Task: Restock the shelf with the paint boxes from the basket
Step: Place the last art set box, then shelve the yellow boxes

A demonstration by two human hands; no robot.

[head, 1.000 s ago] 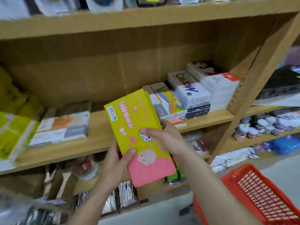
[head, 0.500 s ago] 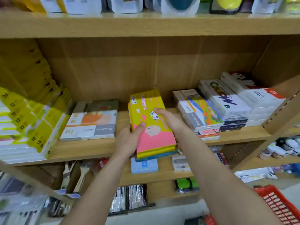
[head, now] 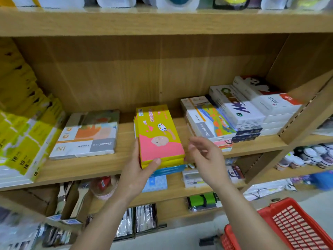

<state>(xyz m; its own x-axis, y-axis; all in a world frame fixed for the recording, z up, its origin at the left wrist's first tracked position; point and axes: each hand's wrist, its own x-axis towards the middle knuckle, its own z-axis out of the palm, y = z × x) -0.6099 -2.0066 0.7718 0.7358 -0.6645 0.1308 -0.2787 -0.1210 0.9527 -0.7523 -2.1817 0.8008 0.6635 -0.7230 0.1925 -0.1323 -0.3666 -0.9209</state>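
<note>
— Paint box, yellow and pink cardboard with a cartoon face and a palette printed on it (head: pixel 158 134): where does it lie?

— Flat on the wooden shelf board (head: pixel 86 165), on top of a small stack of like yellow boxes; a blue box edge (head: pixel 169 170) shows under that stack at the front lip.

— Who is touching it?

— The left hand (head: pixel 137 170) has it. Its thumb presses the near short edge of the stack and its fingers run up the left side.

— And the other hand?

— The right hand (head: pixel 205 156) is off the box, just beside its right edge, fingers loosely spread and slightly curled, holding nothing. It is a bit blurred.

— What sits around the stack?

— To the left, apart from it, a flat grey, white and orange box (head: pixel 86 136); further left, tall piles of yellow-green and white boxes (head: pixel 27 138). To the right, a pile of white boxes with colourful fronts (head: pixel 209 121), then higher white piles (head: pixel 266 107) against the shelf's side wall.

— The basket?

— Red plastic mesh basket (head: pixel 295 226), low at the right corner, on the floor side of the shelf. Its contents I cannot tell.
</note>
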